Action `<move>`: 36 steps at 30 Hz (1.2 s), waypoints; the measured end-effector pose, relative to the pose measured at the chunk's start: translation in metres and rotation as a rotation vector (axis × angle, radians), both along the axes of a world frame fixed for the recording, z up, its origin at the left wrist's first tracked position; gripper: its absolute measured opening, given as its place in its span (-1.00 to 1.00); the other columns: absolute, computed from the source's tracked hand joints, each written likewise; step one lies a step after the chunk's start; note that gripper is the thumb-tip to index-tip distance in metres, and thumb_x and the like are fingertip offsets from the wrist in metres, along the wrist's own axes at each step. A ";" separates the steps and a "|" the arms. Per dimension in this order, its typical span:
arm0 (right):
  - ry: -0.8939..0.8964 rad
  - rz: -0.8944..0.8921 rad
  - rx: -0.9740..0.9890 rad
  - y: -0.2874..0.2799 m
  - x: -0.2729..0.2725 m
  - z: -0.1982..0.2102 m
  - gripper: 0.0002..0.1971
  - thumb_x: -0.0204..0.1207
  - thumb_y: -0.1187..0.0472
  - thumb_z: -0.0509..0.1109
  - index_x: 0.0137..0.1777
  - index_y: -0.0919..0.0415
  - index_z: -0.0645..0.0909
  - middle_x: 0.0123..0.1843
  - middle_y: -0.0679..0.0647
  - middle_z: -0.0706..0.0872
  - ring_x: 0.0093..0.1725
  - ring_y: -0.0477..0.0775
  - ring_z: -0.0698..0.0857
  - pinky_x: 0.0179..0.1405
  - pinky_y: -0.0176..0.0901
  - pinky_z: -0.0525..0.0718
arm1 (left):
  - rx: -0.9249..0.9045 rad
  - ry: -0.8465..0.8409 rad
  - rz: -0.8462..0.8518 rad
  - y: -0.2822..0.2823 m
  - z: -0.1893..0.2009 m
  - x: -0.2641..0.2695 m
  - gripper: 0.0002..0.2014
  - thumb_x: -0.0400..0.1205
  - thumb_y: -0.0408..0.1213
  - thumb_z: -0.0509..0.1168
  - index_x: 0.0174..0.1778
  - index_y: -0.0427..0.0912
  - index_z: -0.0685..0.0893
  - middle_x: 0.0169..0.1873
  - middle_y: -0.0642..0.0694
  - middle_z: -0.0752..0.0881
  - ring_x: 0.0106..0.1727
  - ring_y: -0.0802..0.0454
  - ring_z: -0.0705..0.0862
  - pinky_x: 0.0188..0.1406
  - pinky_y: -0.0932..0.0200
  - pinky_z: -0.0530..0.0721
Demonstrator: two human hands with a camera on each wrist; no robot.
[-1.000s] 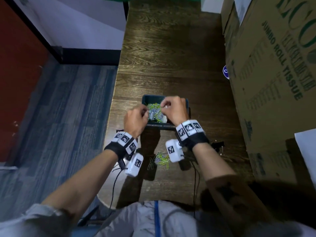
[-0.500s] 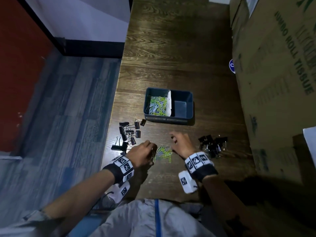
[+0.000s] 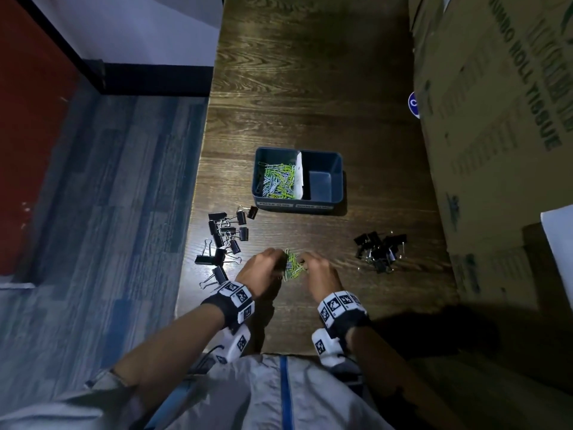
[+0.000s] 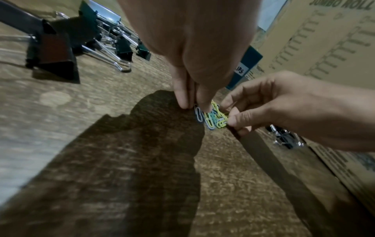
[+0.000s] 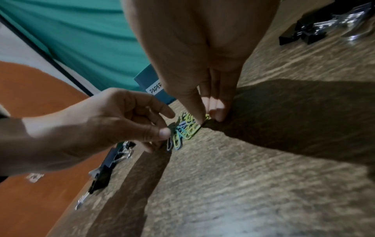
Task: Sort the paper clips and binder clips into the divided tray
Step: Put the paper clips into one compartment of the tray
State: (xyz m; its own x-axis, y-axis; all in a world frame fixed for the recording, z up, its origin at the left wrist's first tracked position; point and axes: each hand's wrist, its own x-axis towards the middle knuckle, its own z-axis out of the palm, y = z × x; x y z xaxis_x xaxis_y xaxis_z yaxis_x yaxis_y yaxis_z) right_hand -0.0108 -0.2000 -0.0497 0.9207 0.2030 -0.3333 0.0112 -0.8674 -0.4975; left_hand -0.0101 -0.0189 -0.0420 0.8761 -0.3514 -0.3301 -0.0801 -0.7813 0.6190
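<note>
While your left hand (image 3: 262, 272) and right hand (image 3: 319, 274) pinch the loose paper clips (image 3: 293, 268) on the table (image 3: 310, 88), the tray (image 3: 298, 204) holds clips in its left compartment only. Your wrist views show fingertips (image 4: 207, 109) gripping that pile; binder clips (image 5: 304, 34) lie apart.

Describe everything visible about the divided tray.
The tray is a dark blue, plastic-looking rectangular bin standing upright on the wooden table. A white divider splits it. The left compartment holds green and pale paper clips; the right is empty. Two white labels run along its near wall. Neither hand touches it.
</note>
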 end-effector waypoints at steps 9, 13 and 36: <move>0.036 0.108 -0.122 -0.005 -0.002 0.001 -0.27 0.37 0.21 0.62 0.54 0.01 0.46 0.28 0.08 0.47 0.32 0.15 0.54 0.22 0.08 0.68 | 0.300 -0.112 -0.263 0.000 -0.005 0.006 -0.11 0.43 -0.08 0.50 0.63 -0.03 0.20 0.42 -0.06 0.37 0.27 -0.09 0.41 -0.13 -0.06 0.69; -0.036 0.084 -0.140 0.009 -0.005 0.008 -0.53 0.45 0.32 0.53 0.37 0.10 0.62 0.28 0.10 0.58 0.29 0.17 0.60 0.24 0.02 0.66 | 0.273 -0.179 -0.247 -0.013 -0.003 0.003 -0.54 0.56 -0.11 0.33 0.39 -0.09 0.51 0.14 -0.07 0.56 0.12 -0.06 0.52 -0.28 0.00 0.68; 0.158 -0.018 -0.127 -0.001 0.020 0.013 -0.94 0.50 0.25 0.51 -0.14 0.06 0.75 -0.10 0.02 0.79 -0.15 0.01 0.73 -0.03 -0.02 0.78 | -0.105 -0.286 0.186 0.007 0.079 0.075 -0.96 0.59 -0.33 0.43 -0.10 -0.18 0.79 -0.23 0.00 0.77 -0.32 0.26 0.64 -0.31 0.48 0.61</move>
State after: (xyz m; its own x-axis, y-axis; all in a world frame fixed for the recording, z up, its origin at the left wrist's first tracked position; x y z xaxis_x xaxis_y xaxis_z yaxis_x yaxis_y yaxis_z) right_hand 0.0089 -0.2006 -0.0363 0.8578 0.1342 -0.4961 -0.0743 -0.9228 -0.3780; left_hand 0.0649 -0.0117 0.0373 0.9800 -0.1961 -0.0330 -0.1240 -0.7324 0.6695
